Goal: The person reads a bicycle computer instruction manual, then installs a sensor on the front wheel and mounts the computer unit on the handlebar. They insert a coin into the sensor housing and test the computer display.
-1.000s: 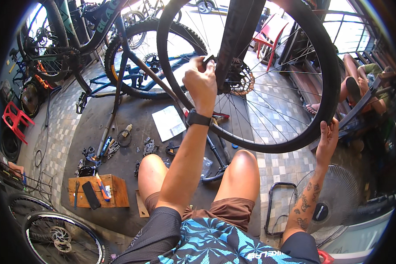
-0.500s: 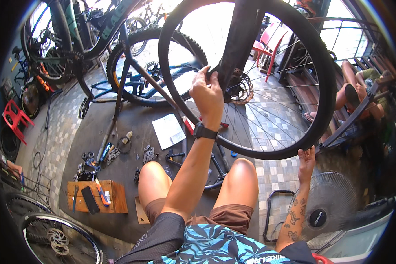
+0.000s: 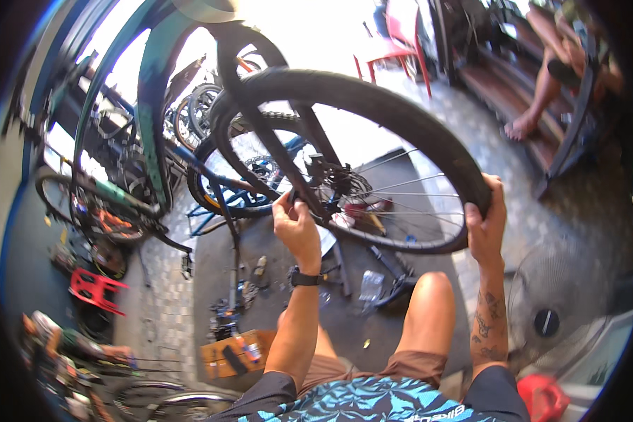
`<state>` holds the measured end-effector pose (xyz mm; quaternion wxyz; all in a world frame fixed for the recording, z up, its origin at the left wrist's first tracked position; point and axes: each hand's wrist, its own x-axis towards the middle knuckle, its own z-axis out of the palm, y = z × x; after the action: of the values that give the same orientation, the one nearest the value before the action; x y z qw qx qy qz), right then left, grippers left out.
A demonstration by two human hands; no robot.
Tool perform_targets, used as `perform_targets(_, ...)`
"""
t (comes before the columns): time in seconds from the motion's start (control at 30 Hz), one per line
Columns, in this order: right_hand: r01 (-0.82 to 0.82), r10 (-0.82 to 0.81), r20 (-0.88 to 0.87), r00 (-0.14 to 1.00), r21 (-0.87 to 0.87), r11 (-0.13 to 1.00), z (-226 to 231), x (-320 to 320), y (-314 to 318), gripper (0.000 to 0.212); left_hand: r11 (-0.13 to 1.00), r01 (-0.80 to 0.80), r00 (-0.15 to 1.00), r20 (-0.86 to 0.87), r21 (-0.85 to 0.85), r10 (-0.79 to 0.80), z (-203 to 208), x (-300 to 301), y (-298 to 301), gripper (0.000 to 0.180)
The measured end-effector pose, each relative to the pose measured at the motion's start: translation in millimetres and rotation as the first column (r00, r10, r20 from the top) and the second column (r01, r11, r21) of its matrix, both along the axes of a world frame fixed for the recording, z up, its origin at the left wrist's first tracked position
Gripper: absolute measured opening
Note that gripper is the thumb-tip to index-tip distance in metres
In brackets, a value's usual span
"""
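A bicycle wheel [image 3: 401,107] with a black tyre stands tilted in front of me between the legs of a dark fork [image 3: 271,144]. My right hand [image 3: 487,224] is closed round the tyre and rim at the wheel's near right side, thumb on the inner side. At the lower end of the near fork leg, beside the hub, my left hand [image 3: 299,231] pinches a small dark part whose kind is unclear. A brake disc [image 3: 359,184] shows at the hub beyond that leg. The fork belongs to a green bicycle frame [image 3: 153,133] on the left.
Bike parts and a wooden box [image 3: 221,359] are on the dark mat below. A fan [image 3: 547,320] stands by my right arm. A red chair [image 3: 394,53] is at the back, and a person's leg [image 3: 541,102] shows at far right. Another wheel [image 3: 179,401] lies lower left.
The view has swung, and the wheel now appears lower and more tilted. My right hand has gone from open fingers at the tyre's lower edge to a grip round it. My left stays at the hub.
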<state>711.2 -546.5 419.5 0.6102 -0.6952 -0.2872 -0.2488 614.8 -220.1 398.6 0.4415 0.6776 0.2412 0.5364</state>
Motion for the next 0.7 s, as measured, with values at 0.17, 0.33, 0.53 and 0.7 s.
perform_targets(0.17, 0.024, -0.051, -0.136, 0.989, -0.198, 0.980, 6, -20, -34, 0.043, 0.959, 0.207, 0.956, -0.167, -0.191, -0.240, 24, -19, 14, 0.021)
perform_targets(0.33, -0.024, -0.095, -0.372, 0.923, -0.303, 0.953, -12, -45, -57, 0.044, 0.887, 0.261, 0.876, -0.294, -0.380, -0.383, 49, -27, 27, 0.012)
perform_targets(0.53, -0.142, -0.086, -0.641, 0.763, -0.296, 0.945, -22, -59, -63, 0.045, 0.816, 0.267, 0.826, -0.314, -0.513, -0.468, 66, -23, 32, 0.023)
perform_targets(0.7, -0.221, -0.086, -0.619, 0.781, -0.403, 0.888, 4, -40, -61, 0.049, 0.815, 0.271, 0.809, -0.338, -0.512, -0.481, 70, -22, 30, 0.018)
